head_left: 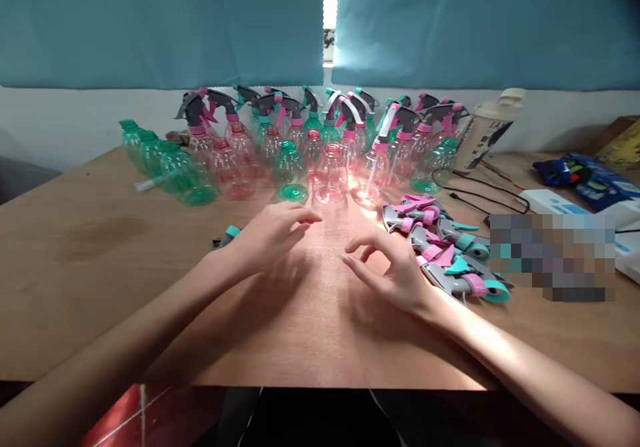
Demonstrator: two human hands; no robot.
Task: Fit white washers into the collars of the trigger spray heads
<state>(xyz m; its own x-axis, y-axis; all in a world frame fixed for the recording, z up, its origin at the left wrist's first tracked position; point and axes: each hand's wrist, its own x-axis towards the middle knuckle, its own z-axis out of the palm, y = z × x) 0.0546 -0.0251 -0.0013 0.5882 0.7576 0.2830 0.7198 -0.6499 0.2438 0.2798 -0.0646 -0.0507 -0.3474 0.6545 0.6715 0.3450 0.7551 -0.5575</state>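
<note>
Both hands hang empty, loosely curled, over the table [100, 247] — left hand [273, 233] nearest an uncapped bottle [330, 180], right hand [390, 270] beside the spray heads [445, 253].

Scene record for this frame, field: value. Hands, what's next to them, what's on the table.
left hand: empty, fingers loosely curled, low over the table
near left: loose spray head, teal collar, just left of the wrist
right hand: empty, fingers curled, low over the table
near right: pile of spray heads, grey with pink or teal parts
ahead of hands: capless bottles, clear pink and green
back row: capped spray bottles
right side: beige shaker, black cable
</note>
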